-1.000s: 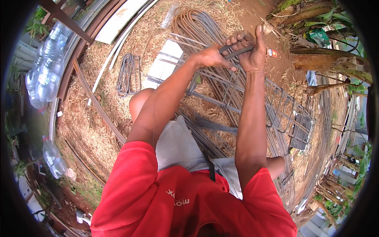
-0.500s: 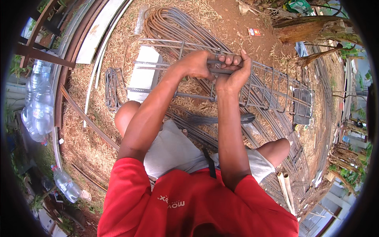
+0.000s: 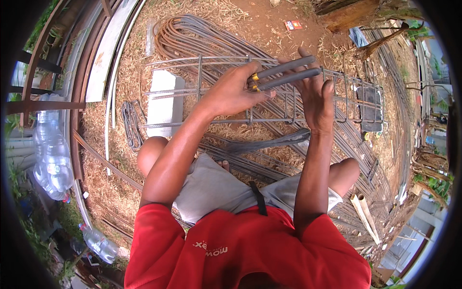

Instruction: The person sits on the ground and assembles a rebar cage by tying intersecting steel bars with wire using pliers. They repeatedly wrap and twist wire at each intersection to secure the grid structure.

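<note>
My left hand (image 3: 236, 91) is closed round the head end of a pair of pincers (image 3: 288, 78), whose dark handles with yellow bits by the jaws stick out to the right. The jaws themselves are hidden in the fingers. Beside the handle ends my right hand (image 3: 316, 98) is open, its fingers spread and the thumb held apart; whether it brushes the handles I cannot tell. Beneath both hands a long rebar cage (image 3: 199, 79) of thin bars and square stirrups lies crosswise. Its left end rests over a white block (image 3: 161, 110), its right end by a dark flat slab (image 3: 369, 107).
Long bent rebars (image 3: 168, 33) run diagonally under the cage. A bundle of black tie wire (image 3: 264, 143) lies before my knees, and loose stirrups (image 3: 131, 123) left of the block. Plastic bottles (image 3: 50, 154) stand at the left; a log (image 3: 351, 14) lies far right.
My right hand has let go of the pincers and opened, moving right and down. My left hand keeps hold of their head end, and the handles now show. The view has shifted slightly.
</note>
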